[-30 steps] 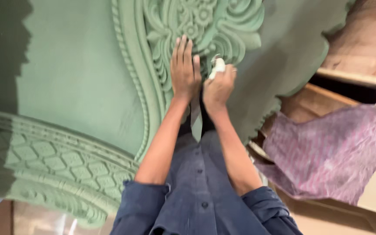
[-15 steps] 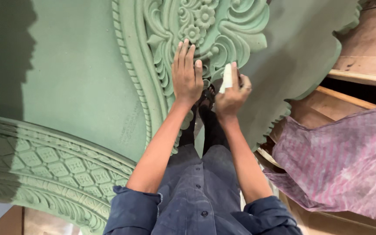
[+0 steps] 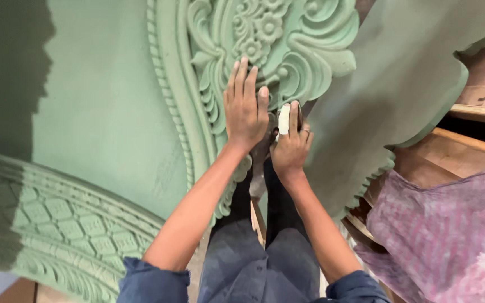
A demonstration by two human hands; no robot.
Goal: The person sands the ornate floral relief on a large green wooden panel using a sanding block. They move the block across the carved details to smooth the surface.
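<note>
- While the left hand [image 3: 246, 109] lies flat on the green carved panel [image 3: 113, 112], fingers together, it covers leaf scrolls at 12 o'clock.
- Right hand [image 3: 291, 147], at 3 o'clock of the left, pinches a pale folded pad [image 3: 283, 119] against the carving.
- Flowers, beading and lattice cover the matte panel.
- Purple cloth [image 3: 450, 235] lies at 4 o'clock.
</note>
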